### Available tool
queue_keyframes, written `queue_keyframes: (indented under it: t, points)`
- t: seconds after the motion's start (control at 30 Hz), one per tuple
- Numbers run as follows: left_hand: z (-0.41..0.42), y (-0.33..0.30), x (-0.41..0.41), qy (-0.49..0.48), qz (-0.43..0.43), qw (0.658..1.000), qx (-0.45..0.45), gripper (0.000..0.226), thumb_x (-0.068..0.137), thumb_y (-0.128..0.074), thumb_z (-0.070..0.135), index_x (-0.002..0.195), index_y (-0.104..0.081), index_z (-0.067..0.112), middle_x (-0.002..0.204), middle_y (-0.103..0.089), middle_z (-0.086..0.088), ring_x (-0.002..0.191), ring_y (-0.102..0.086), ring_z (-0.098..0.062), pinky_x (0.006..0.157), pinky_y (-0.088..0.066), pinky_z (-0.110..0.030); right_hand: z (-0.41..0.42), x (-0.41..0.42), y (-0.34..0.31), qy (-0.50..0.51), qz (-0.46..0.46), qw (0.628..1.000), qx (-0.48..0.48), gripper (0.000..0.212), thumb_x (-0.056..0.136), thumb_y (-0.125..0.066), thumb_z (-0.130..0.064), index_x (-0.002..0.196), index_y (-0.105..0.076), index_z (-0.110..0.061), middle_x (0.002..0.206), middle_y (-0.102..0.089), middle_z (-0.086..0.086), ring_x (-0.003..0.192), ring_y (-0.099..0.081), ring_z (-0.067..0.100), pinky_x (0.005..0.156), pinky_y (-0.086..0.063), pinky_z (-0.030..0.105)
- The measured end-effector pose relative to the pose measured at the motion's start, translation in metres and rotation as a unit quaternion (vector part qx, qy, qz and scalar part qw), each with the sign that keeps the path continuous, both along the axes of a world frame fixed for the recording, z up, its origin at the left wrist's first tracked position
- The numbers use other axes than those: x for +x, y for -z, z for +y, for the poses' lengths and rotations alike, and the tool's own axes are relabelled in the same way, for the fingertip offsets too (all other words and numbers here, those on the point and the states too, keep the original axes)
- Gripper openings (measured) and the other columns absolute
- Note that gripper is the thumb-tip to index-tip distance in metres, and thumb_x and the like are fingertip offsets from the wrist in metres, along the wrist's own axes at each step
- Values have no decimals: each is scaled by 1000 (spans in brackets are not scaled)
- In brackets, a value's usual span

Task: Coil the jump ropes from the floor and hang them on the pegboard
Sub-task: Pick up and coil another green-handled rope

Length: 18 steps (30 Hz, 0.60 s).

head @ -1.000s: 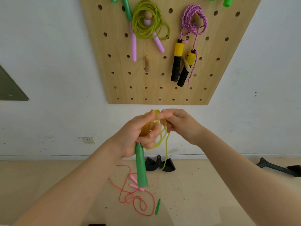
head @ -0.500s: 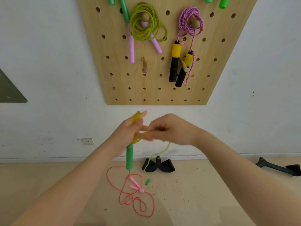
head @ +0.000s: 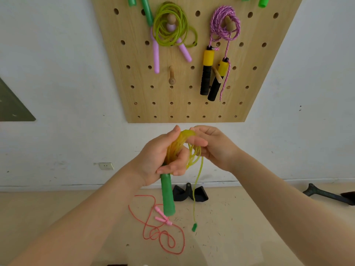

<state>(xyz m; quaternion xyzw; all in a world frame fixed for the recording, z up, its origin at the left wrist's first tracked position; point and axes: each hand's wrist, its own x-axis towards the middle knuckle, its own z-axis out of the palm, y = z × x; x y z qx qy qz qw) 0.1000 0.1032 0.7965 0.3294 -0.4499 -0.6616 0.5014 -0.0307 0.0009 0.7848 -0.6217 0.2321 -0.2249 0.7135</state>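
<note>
- Yellow jump rope [head: 180, 148] sits in loops in the left hand [head: 161, 160], in front of the wall and below the pegboard [head: 138, 54].
- Its green handle [head: 167, 194] pokes down out of the bottom of the left hand, which holds it tight with curled fingers. The loops stick up past the thumb.
- One loose end of the rope hangs down to the right of that handle. A second green handle [head: 194, 227] dangles at the tip, just over the floor [head: 249, 227].
- On the floor under the hands lies one red rope [head: 163, 239] in a messy tangle, with two pink handles [head: 162, 217] side by side.
- One black thing [head: 199, 194] lies by the wall behind it, and one dark tool [head: 326, 194] lies far off to the right.
- The right hand [head: 213, 146] is right next to the left one, touching the top of the loops. Its fingers are bent and pinch the yellow rope.
- Both arms reach forward, and the hands meet in the middle.
- Up on the pegboard, going left to right, hangs one light green rope [head: 169, 25] with two purple handles, wound around a peg.
- Below it one bare wooden peg [head: 171, 75] sticks out.
- Next hangs one purple rope [head: 224, 24] with two handles that are yellow and black.
- At the very top edge a few more green handles peek in.
</note>
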Motion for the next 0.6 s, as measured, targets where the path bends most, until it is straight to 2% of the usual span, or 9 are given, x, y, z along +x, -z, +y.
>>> queue_keyframes:
  t: [0.03, 0.1, 0.2, 0.23, 0.3, 0.37, 0.47, 0.53, 0.6]
  points:
    - [-1, 0, 0, -12, 18, 1000, -14, 58, 93, -22, 42, 107, -64, 5, 39, -42, 4, 28, -21, -3, 44, -36, -19, 2, 1, 5, 2, 17, 1000, -7, 26, 92, -52, -21, 67, -60, -17, 49, -36, -5, 47, -23, 9, 51, -16, 26]
    - [-5, -2, -1, -73, 49, 996, -35, 53, 97, -23, 38, 116, -56, 2, 49, -50, 3, 28, -25, -1, 44, -37, -19, 8, 2, 13, 8, 73, 995, -62, 32, 98, -44, -20, 69, -57, -15, 49, -40, -5, 44, -27, 7, 49, -19, 23]
    - [-14, 3, 8, -215, 68, 974, -1, 45, 100, -25, 35, 128, -42, 4, 70, -67, -2, 33, -31, -5, 48, -42, -20, 22, 4, 20, -52, 204, 954, -213, 14, 96, -47, -23, 88, -57, -19, 55, -50, -7, 49, -40, 7, 54, -36, 21]
    - [-16, 6, 12, -247, 46, 968, 8, 40, 100, -26, 34, 126, -42, 9, 77, -71, -4, 35, -33, -7, 50, -44, -21, 27, 4, 22, -99, 246, 932, -247, 10, 95, -48, -24, 99, -57, -21, 58, -52, -8, 52, -44, 6, 57, -39, 19]
    - [-18, 16, 20, -282, -68, 957, 23, 28, 101, -27, 34, 121, -41, 20, 85, -74, -3, 43, -48, -10, 60, -49, -22, 34, 3, 19, -171, 299, 891, -296, 19, 95, -47, -27, 110, -56, -19, 61, -53, -11, 55, -47, 3, 59, -39, 13]
    - [-18, 24, 24, -275, -166, 946, 49, 27, 102, -27, 32, 125, -38, 25, 89, -74, -2, 64, -65, -13, 72, -52, -21, 35, 3, 7, -184, 299, 870, -347, 21, 95, -49, -26, 102, -61, -11, 59, -51, -12, 54, -46, 1, 58, -37, 13]
    - [-15, 30, 24, -196, -279, 935, 98, 35, 100, -31, 35, 132, -42, 25, 93, -70, -3, 80, -68, -12, 73, -51, -17, 27, 5, -14, -161, 252, 875, -381, 21, 91, -57, -19, 83, -64, -1, 51, -48, -11, 47, -40, 2, 52, -33, 13]
    - [-11, 28, 21, -124, -296, 942, 97, 42, 100, -26, 39, 117, -54, 12, 80, -71, -11, 58, -62, -18, 67, -50, -25, 15, 5, -24, -107, 214, 904, -355, 19, 88, -62, -19, 72, -64, -8, 48, -45, -12, 45, -35, 4, 50, -30, 13]
    - [-5, 23, 18, -68, -246, 962, 98, 53, 99, -16, 42, 104, -59, 11, 55, -64, -10, 35, -40, -14, 61, -44, -30, 2, 3, -32, -46, 184, 934, -302, 17, 84, -67, -20, 72, -65, -9, 52, -47, -8, 52, -35, 9, 51, -29, 19]
